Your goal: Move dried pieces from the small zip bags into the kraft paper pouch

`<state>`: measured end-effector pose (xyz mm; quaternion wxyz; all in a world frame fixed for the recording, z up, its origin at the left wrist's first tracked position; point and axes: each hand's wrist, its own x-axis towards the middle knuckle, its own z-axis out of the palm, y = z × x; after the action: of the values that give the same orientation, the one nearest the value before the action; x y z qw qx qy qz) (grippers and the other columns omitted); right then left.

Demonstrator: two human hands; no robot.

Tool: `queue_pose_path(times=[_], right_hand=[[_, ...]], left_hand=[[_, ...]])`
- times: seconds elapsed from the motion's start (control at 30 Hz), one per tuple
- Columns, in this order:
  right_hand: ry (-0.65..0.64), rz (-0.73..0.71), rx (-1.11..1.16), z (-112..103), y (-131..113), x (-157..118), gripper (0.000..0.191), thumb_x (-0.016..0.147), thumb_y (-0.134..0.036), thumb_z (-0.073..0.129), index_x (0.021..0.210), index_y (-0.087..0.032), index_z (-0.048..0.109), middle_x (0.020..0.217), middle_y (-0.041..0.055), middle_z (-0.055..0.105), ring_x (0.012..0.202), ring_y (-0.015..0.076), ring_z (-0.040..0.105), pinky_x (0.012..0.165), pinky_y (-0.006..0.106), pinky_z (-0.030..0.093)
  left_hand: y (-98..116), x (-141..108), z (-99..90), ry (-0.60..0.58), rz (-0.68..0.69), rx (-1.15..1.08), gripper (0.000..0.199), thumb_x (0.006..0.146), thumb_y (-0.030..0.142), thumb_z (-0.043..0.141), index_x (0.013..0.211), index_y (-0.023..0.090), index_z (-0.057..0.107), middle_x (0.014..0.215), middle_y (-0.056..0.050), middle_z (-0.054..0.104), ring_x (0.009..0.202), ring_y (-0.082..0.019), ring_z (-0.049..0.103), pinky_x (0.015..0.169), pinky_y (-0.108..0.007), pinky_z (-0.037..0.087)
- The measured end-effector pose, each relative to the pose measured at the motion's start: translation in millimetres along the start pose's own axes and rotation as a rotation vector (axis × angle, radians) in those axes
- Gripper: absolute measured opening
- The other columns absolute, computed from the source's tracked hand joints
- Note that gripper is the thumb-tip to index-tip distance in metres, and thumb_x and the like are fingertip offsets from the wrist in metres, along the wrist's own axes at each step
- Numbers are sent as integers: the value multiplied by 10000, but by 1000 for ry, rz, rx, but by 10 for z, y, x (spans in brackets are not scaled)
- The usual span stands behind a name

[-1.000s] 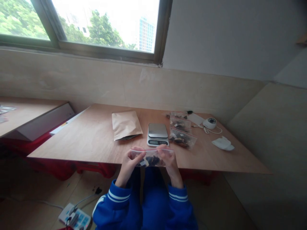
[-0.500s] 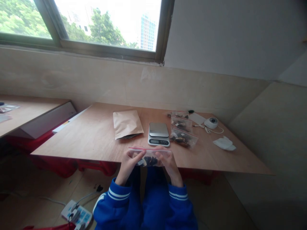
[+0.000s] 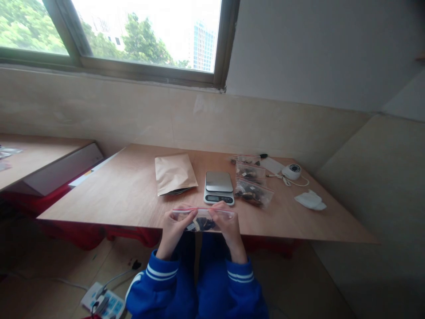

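One clear plastic, red-sealed zip bag point(image 3: 201, 214) of dark pieces point(image 3: 206, 224) spans between left hand point(image 3: 173, 227) and right hand point(image 3: 227, 225), each grip pinching its top edge.

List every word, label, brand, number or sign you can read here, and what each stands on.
None can be read.
Display and button markings on the scale: too small and blurred.
Label on the held bag: too blurred.
Labels on the bags beside the scale: too small.
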<state>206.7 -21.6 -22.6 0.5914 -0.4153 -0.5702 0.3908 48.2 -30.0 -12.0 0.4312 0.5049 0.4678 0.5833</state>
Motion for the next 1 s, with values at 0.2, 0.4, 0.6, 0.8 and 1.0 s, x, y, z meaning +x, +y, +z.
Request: queue_pose_path(times=[0.2, 0.4, 0.6, 0.8, 1.0], right_hand=[[-163, 267, 236, -49, 44, -51, 246, 728, -421, 711, 834, -202, 675, 786, 14, 677, 701, 174, 644, 586, 266, 529], [-148, 374, 294, 43, 10, -49, 278, 668, -418, 770, 803, -184, 704, 744, 29, 718, 666, 181, 669, 539, 253, 539], [-124, 421, 296, 60, 13, -62, 260, 661, -400, 780, 788, -183, 714, 749, 22, 721, 661, 180, 672, 564, 263, 547], [-62, 232, 192, 121, -25, -15, 183, 703, -358, 738, 727, -181, 699, 676, 9, 693, 634, 157, 637, 614, 263, 524], [31, 113, 53, 197, 11, -7, 144, 722, -309, 701, 701, -170, 667, 678, 8, 673, 643, 148, 616, 634, 255, 502]], left_hand=[[-23, -7, -40, -144, -85, -116, 203, 719, 354, 719, 724, 162, 652, 656, 3, 624, 598, -132, 595, 571, -227, 481], [-12, -24, -43, -166, -126, -94, 212, 697, 338, 746, 761, 149, 677, 677, -17, 673, 603, -134, 622, 561, -215, 484], [-51, -43, -12, -150, -147, -79, 230, 726, 352, 721, 754, 131, 667, 621, -11, 661, 557, -121, 602, 534, -209, 474], [-104, -29, -20, -116, -110, -40, 224, 726, 347, 718, 759, 130, 674, 685, -25, 672, 643, -134, 617, 598, -219, 481], [-148, -40, 31, -8, -52, 94, 224, 731, 363, 701, 762, 145, 661, 664, -13, 656, 628, -131, 595, 563, -208, 456]])
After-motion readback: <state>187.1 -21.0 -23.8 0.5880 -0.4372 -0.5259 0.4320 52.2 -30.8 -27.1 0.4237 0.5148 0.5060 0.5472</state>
